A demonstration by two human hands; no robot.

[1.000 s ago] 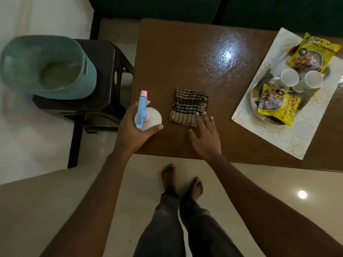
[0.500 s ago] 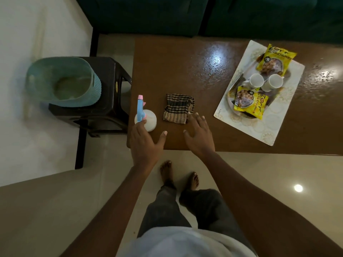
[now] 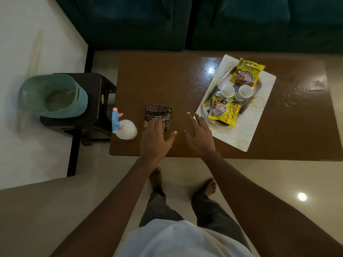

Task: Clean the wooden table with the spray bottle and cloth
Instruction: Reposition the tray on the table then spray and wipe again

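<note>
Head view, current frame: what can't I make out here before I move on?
Head view:
- Cloth: near edge hidden under the left hand.
- Right hand: touching the table or above it, unclear from overhead.
- Spray bottle: fill level unseen from above.
- Tray: mostly covered by cups and snack packets.
- Right foot: motion-blurred.

A glossy brown table (image 3: 185, 86) is seen from above, lit by a bright reflection. At its near left corner a bottle (image 3: 126, 129) is stood, and a checked cloth (image 3: 157, 113) is laid just to the right of it. A white patterned mat (image 3: 259, 115) is set askew near the middle, apart from the cloth.
</note>
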